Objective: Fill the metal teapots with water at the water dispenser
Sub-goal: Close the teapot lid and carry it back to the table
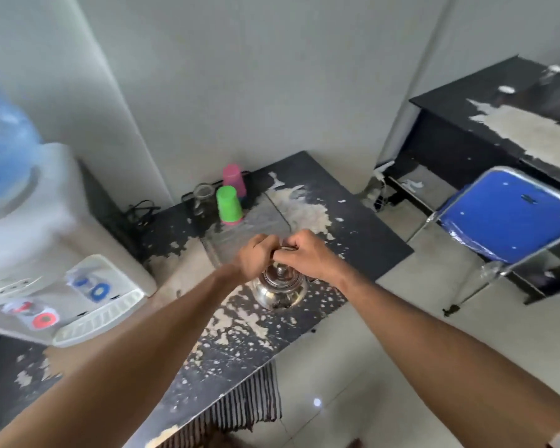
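One polished metal teapot [279,287], lid with knob on, stands near the right edge of the peeling black table [353,221]. Left hand [256,258] and right hand [304,253] both curl round what appears to be its raised handle, partly hidden. Bare floor lies beyond that edge. Water dispenser [46,253] occupies the left side; green cup [228,205], pink cup [235,180] and glass jar [203,197] stand inverted towards the far edge.
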Tool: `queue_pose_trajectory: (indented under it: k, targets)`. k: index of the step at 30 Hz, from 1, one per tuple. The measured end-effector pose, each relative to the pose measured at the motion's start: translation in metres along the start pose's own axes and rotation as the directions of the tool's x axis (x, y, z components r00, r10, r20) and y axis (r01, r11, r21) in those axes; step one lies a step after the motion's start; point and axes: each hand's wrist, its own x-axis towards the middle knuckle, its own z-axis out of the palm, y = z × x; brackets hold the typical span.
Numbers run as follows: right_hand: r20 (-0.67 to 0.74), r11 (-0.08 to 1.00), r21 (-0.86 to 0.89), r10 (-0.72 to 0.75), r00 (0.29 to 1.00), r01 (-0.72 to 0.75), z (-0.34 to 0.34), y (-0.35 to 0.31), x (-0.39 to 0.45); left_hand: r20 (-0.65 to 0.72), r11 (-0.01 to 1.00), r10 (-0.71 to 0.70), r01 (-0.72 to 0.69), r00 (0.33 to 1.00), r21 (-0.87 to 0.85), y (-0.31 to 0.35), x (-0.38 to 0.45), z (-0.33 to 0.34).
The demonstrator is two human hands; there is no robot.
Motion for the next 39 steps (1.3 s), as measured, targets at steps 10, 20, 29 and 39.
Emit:
queue_pose_trajectory:
  k: [10,20,29,39]
  targets:
    - [-0.230,0.998,0.033,0.055,0.972,-0.049,-0.231,0.111,-0.116,0.126,0.979,0.174,-0.158,0.977,-0.128,0.189,0.069,0.202]
    - [-0.574,0.983,0.149,0.173,0.801,-0.105,-0.426,0.223,-0.216,0.329,0.952,0.295,-0.246,0.897,-0.183,0.358,0.146,0.390]
    - [-0.707,0.959,0.242,0.278,0.650,-0.147,-0.593,0.348,-0.278,0.603,0.914,0.405,-0.297,0.687,-0.277,0.485,0.241,0.584]
    - [-0.810,0.923,0.331,0.384,0.444,-0.194,-0.772,0.468,-0.330,0.769,0.879,0.445,-0.390,0.459,-0.275,0.635,0.330,0.765]
